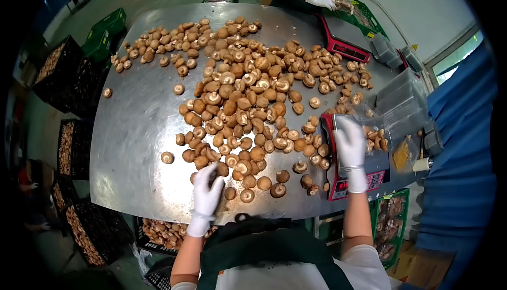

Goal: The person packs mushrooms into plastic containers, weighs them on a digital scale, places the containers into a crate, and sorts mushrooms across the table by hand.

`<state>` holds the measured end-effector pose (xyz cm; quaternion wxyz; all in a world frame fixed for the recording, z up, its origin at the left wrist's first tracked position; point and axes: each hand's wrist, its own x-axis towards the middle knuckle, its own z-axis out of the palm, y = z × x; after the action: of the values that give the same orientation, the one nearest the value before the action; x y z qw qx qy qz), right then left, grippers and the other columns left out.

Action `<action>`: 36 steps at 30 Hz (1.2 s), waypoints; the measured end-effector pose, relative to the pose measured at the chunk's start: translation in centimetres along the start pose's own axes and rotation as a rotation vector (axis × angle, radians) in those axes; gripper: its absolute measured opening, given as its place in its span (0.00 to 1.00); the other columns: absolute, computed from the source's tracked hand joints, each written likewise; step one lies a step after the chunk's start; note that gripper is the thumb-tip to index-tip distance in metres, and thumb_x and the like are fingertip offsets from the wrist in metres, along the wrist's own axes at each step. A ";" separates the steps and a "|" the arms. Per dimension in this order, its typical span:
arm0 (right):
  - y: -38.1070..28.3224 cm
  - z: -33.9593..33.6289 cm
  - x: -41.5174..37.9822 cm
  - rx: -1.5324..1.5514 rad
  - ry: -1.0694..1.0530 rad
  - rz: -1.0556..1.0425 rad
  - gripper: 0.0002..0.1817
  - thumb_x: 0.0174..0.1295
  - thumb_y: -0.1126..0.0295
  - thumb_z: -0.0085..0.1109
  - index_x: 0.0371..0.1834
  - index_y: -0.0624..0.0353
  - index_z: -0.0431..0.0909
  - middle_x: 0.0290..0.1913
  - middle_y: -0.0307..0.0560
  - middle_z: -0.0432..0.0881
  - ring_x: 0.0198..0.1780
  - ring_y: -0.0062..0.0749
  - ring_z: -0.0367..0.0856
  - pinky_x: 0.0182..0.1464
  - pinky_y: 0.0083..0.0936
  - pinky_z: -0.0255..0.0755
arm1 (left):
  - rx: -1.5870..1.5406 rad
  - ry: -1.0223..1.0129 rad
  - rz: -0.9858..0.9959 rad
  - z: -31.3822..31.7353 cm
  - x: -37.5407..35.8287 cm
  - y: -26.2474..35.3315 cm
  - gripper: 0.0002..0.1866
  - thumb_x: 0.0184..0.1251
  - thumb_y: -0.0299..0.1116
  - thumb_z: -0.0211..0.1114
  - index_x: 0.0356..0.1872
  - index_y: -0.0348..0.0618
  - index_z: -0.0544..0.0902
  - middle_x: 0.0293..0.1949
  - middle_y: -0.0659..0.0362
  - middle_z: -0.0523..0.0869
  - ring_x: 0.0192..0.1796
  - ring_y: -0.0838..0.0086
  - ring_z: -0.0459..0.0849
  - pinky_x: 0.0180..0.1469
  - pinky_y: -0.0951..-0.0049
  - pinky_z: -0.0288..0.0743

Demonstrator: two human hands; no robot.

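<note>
My left hand (207, 194), in a white glove, is at the near edge of a large heap of shiitake mushrooms (240, 100). Its thumb stands apart from the fingers, and the fingertips reach right to the closest caps. Over the red digital scale (358, 183) is my right hand (350, 143), also gloved, its fingers smeared by motion. Beside that hand, several mushrooms (375, 140) sit on the scale in a clear plastic tray (366, 111).
Stacked clear trays (402, 102) stand on the metal table (134, 147) at right. Across it a gloved co-worker's hand (321, 2) holds a pack near a second scale (346, 34). Black crates (74, 147) of mushrooms line the left; a green crate (391, 226) stands below right.
</note>
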<state>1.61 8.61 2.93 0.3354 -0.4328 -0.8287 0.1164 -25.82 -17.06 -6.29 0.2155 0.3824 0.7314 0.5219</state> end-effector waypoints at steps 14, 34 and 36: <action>-3.7 11.7 -10.1 -0.100 -0.558 -0.413 0.20 0.56 0.60 0.61 0.51 0.55 0.77 0.56 0.50 0.73 0.64 0.52 0.65 0.62 0.42 0.62 | -0.726 -0.175 -0.405 0.2 -1.5 -3.3 0.27 0.65 0.19 0.53 0.66 0.43 0.66 0.60 0.58 0.74 0.56 0.75 0.76 0.58 0.75 0.72; -13.8 13.3 -7.3 0.482 -0.818 -0.446 0.32 0.49 0.42 0.66 0.54 0.49 0.76 0.44 0.47 0.78 0.43 0.44 0.77 0.51 0.34 0.70 | -1.393 0.129 -0.598 -7.0 -2.7 -4.1 0.19 0.73 0.50 0.50 0.46 0.45 0.76 0.51 0.55 0.79 0.52 0.67 0.78 0.56 0.61 0.72; -11.5 15.6 -4.4 0.428 -0.730 -0.047 0.31 0.48 0.51 0.68 0.52 0.58 0.76 0.46 0.49 0.77 0.47 0.43 0.76 0.52 0.35 0.70 | -1.447 0.169 -0.628 -6.9 -2.0 -4.3 0.19 0.73 0.50 0.50 0.40 0.45 0.77 0.50 0.55 0.80 0.49 0.68 0.79 0.55 0.61 0.72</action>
<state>-14.26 -0.24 -5.13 0.1050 -0.2646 -0.8598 0.4238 -30.97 -23.47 -7.93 0.4914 -0.1178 0.2979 0.8099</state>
